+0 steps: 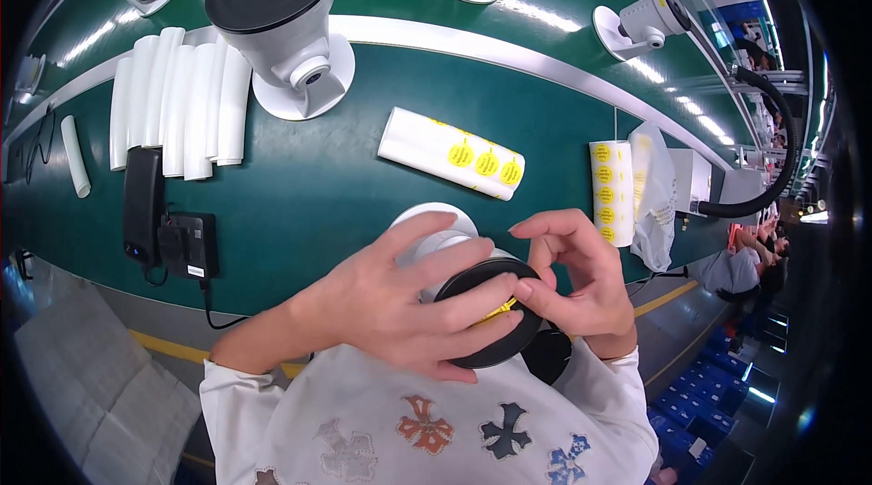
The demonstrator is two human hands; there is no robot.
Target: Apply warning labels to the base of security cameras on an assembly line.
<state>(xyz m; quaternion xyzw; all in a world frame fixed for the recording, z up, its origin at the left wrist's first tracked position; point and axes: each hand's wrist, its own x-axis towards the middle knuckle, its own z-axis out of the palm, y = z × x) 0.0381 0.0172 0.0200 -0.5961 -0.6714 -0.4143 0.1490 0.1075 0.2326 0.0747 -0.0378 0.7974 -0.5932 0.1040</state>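
My left hand [431, 303] is spread over a white device [434, 220] with a round black face [498, 349], its fingers wrapped across that face and gripping it. Between the fingers shows part of a yellow sticker [500, 310] on the black surface. My right hand [581, 290] is at the disc's right rim. Its thumb tip touches the face beside the sticker, while the bent index finger stands apart from the thumb. Beyond my hands, a white roll [452, 153] with round yellow stickers lies on the green table [300, 212]. Much of the device is hidden under my left hand.
A larger white device [282, 26] with a black top stands behind, near several white tubes [182, 103]. A black handheld tool [143, 203] and a black box [191, 244] with a cable lie left. Another sticker sheet roll [610, 194] and a plastic bag [652, 199] lie right.
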